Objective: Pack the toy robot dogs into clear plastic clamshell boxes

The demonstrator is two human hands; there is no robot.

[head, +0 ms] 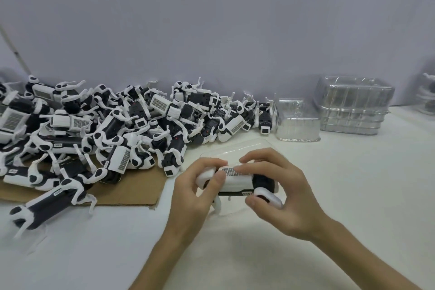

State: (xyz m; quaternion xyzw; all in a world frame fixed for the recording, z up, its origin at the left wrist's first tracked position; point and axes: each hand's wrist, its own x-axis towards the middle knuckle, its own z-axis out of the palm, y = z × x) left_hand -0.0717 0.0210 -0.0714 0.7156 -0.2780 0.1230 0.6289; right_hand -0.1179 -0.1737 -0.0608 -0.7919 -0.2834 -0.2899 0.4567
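White tabletop (353, 195) runs back to a plain pale lilac wall (211, 19). On the left, a large heap of toy robot dogs (117, 125), black and white, lies tangled with legs pointing every way. It rests partly on a flat sheet of brown cardboard (131, 190). One stray dog (44, 207) lies apart at the near left edge of that sheet.

At centre, both hands hold a single toy dog (237, 181) just above the table. The left hand (193, 198) is curled round its left end, thumb on top. The right hand (282, 190) grips the other end, fingers laid over the grilled back and thumb against a white hip joint.

Directly behind the held dog, a clear clamshell box (235, 148) lies low on the table. Whether the dog touches it cannot be told. To the right rear stands one empty clamshell (297, 120), and beside it a stack of clamshells (353, 106). A blurred clear container (427, 94) sits at the far right edge.
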